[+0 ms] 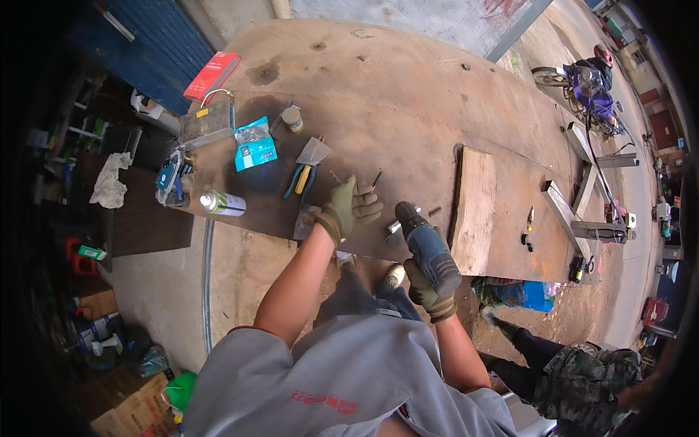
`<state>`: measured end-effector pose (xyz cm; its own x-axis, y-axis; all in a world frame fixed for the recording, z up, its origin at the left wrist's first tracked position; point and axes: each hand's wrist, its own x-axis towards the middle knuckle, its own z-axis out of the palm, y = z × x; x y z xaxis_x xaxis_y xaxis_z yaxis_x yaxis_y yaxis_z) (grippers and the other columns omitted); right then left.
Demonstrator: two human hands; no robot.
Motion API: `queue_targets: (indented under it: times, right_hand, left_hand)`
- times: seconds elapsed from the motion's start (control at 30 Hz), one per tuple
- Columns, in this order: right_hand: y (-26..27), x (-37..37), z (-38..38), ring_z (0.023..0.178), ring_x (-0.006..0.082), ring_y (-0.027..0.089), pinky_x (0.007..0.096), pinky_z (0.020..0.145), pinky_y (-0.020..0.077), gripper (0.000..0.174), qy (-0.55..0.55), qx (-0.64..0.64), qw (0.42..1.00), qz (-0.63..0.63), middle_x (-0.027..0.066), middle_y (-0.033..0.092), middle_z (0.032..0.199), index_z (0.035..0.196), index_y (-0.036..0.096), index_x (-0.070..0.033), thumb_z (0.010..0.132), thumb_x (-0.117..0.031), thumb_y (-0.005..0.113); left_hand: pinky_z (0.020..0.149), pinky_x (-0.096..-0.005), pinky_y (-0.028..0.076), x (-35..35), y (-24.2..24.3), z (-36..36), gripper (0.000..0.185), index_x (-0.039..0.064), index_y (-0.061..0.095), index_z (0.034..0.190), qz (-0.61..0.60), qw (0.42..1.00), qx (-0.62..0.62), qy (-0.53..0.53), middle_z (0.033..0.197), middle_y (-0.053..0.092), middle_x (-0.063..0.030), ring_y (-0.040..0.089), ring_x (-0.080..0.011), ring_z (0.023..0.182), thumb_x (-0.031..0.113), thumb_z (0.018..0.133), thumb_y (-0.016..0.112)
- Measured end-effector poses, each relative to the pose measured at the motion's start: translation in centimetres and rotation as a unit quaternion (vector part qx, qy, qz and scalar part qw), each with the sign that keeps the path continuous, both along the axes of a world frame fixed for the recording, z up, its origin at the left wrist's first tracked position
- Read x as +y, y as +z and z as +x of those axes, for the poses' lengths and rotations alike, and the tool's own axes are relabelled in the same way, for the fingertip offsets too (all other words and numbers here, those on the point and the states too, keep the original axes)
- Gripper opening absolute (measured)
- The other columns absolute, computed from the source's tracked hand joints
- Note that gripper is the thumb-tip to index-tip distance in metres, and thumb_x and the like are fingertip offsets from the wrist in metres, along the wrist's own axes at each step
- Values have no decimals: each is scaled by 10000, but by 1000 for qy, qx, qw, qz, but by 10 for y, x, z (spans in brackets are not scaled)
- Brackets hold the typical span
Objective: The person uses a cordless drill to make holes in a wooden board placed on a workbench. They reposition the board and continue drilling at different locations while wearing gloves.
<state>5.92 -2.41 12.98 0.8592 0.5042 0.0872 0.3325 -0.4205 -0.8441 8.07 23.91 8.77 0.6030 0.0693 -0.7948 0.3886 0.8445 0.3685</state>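
Observation:
My gloved right hand (427,287) grips a blue and black cordless drill (428,246) by its handle; the chuck points up and to the left over the bench edge. My gloved left hand (352,207) is held palm up with fingers apart above the brown bench (382,125), and nothing shows in it. Near its fingertips lies a small thin tool with a red part (375,183). Metal sockets (395,226) lie beside the chuck, partly hidden by it. Pliers with blue handles (292,183) and a yellow-handled scraper (303,177) lie left of my left hand.
A wooden plank (475,213) lies right of the drill, and a welded metal frame (584,191) stands beyond it. At left are a spray can (224,203), a blue packet (255,147), a jar (292,117) and a red box (213,76). Another person (579,377) is at lower right.

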Motion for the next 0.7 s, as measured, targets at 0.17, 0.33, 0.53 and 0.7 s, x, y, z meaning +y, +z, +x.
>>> queue_targets:
  times: [0.17, 0.33, 0.53, 0.7]
  right_hand:
    - [15, -41, 91, 1054, 379, 623, 461, 907, 510, 960, -15, -100, 975, -196, 196, 616, 1207, 1614, 278, -69, 787, -96, 766]
    - [-41, -99, 153, 1070, 406, 623, 503, 945, 492, 909, 5, -246, 869, -429, 190, 598, 1288, 1595, 353, -206, 760, -72, 686]
    - [-31, -104, 126, 1115, 387, 640, 459, 983, 505, 679, -49, -163, 930, -327, 222, 638, 1266, 1471, 533, -118, 822, -95, 731]
    - [3, 30, 36, 844, 116, 654, 277, 732, 534, 420, 28, 328, 944, 22, 88, 726, 990, 1205, 668, 85, 944, -237, 732]
  left_hand:
    - [560, -381, 593, 49, 18, -41, 477, 55, 660, 867, 251, 960, 46, -117, 661, 640, -43, 666, -227, 552, 501, 1012, 572]
    - [531, -343, 582, 28, 28, -82, 471, 30, 659, 803, 292, 928, -9, -231, 649, 643, -72, 659, -190, 547, 441, 1022, 589]
    - [562, -340, 561, -6, 24, -112, 457, 10, 662, 827, 309, 907, -38, -285, 689, 669, -87, 679, -198, 595, 410, 1034, 582]
    - [664, -453, 540, -37, 5, -107, 432, 41, 692, 887, 637, 612, -141, -447, 779, 713, -172, 698, -352, 709, 451, 987, 596]
